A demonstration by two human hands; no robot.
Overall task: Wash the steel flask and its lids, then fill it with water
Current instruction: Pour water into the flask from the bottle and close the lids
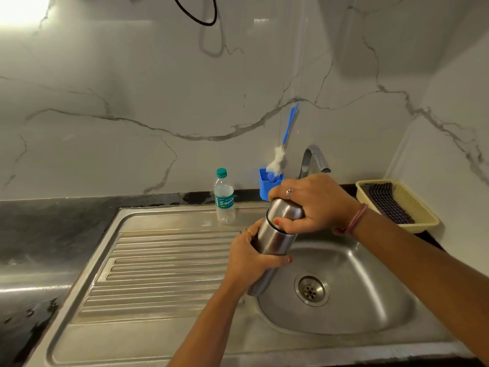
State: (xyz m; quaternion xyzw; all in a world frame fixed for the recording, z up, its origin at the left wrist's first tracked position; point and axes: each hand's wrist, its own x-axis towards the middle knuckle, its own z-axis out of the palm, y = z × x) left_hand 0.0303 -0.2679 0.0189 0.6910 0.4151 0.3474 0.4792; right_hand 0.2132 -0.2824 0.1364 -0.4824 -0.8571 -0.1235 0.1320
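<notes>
Flask [274, 241] (steel, tilted) hangs over the sink [370, 295]; left hand [248, 256] fingers wrap its body, right hand [315, 203] fingers curl round its lid [284, 210].

lid top [287, 209]: hidden under right hand [315, 202] | steel flask [272, 241] middle: covered by left hand [247, 256] | bottle brush [276, 162] bristle tip: inside blue holder [266, 186]
</notes>
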